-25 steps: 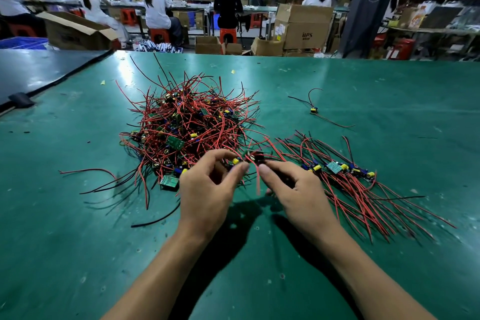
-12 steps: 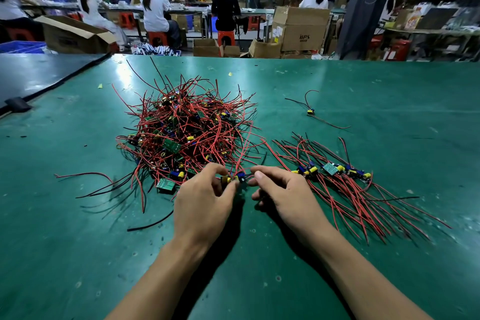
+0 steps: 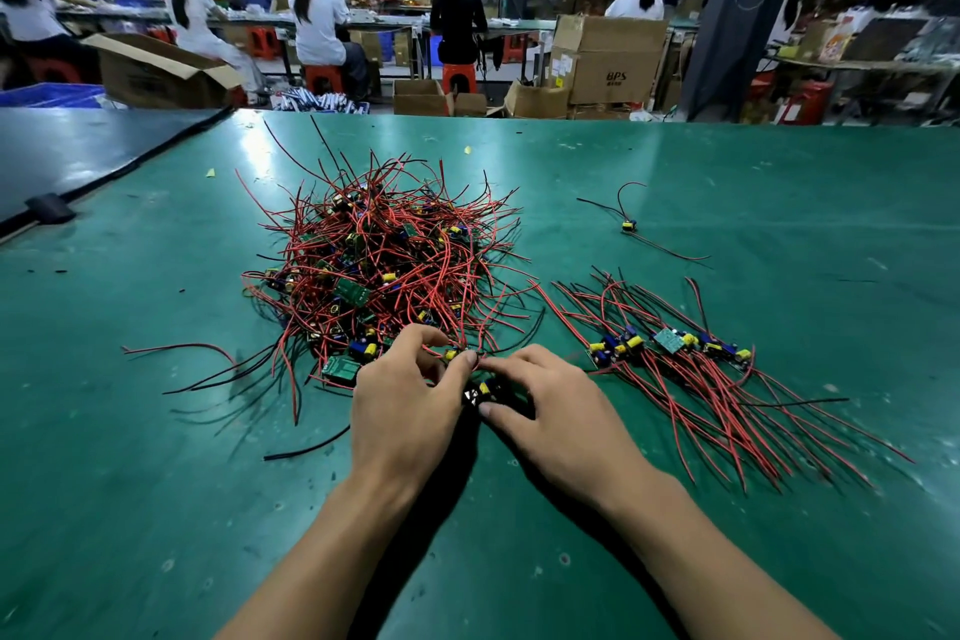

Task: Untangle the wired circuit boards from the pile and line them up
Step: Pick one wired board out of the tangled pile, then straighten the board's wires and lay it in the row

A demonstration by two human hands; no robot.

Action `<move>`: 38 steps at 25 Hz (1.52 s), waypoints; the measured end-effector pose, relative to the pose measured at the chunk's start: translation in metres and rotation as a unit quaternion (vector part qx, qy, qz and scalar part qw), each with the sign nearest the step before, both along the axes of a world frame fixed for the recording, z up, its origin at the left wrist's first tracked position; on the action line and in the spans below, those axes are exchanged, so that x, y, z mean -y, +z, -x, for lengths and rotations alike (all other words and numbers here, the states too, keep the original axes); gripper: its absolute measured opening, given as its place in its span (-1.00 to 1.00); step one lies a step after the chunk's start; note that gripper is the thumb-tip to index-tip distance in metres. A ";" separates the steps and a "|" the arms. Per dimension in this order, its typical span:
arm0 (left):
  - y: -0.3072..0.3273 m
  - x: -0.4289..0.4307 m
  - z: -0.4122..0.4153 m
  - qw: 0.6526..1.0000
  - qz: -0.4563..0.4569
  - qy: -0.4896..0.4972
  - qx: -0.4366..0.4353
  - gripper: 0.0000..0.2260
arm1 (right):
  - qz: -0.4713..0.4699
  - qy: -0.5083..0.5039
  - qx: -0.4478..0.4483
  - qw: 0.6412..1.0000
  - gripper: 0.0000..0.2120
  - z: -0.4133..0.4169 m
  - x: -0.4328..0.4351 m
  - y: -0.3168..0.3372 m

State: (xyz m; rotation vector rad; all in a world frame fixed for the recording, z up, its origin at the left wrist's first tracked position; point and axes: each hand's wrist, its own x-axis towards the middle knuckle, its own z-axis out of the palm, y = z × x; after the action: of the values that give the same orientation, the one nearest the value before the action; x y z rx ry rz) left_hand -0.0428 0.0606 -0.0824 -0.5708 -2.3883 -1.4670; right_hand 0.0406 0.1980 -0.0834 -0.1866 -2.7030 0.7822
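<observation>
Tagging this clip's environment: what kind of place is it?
Most likely an electronics assembly factory floor. A tangled pile of wired circuit boards lies on a green work table, capped workers sit at long benches behind, and cardboard cartons stand stacked nearby.

Green table mat (image 3: 779,203), worn and glossy, with two small yellow scraps (image 3: 210,173) near its far left part. Darker neighbouring tabletop (image 3: 78,146) to the left, a black block (image 3: 50,208) at the seam. Beyond the far edge: open cardboard box (image 3: 156,73) beside a blue crate (image 3: 52,95); stacked cartons (image 3: 610,62), one marked "BPS"; dark pillar (image 3: 727,16). Seated workers (image 3: 317,23) in white with caps faced away on red stools (image 3: 323,77); one person in black (image 3: 458,21) sat among them
</observation>
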 end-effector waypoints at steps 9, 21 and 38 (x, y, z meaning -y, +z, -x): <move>0.004 0.002 0.006 0.988 -0.072 0.006 0.134 -0.71 | 0.321 -0.108 -0.228 0.913 -0.91 -0.001 -0.007 0.019; 0.022 -0.015 -0.028 0.910 -0.222 -0.259 0.236 -0.88 | 0.278 -0.074 -0.155 0.945 -0.82 -0.010 0.002 0.024; 0.025 -0.008 -0.014 0.864 -0.274 -0.226 0.358 -0.76 | 0.451 0.000 -0.040 0.891 -0.87 -0.013 -0.016 0.029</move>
State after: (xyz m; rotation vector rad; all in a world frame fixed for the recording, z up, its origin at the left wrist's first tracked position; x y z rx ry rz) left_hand -0.0287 0.0690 -0.0578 -0.5133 -2.1599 -2.8555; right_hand 0.0539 0.2143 -0.0542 -0.3436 -2.0490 1.9348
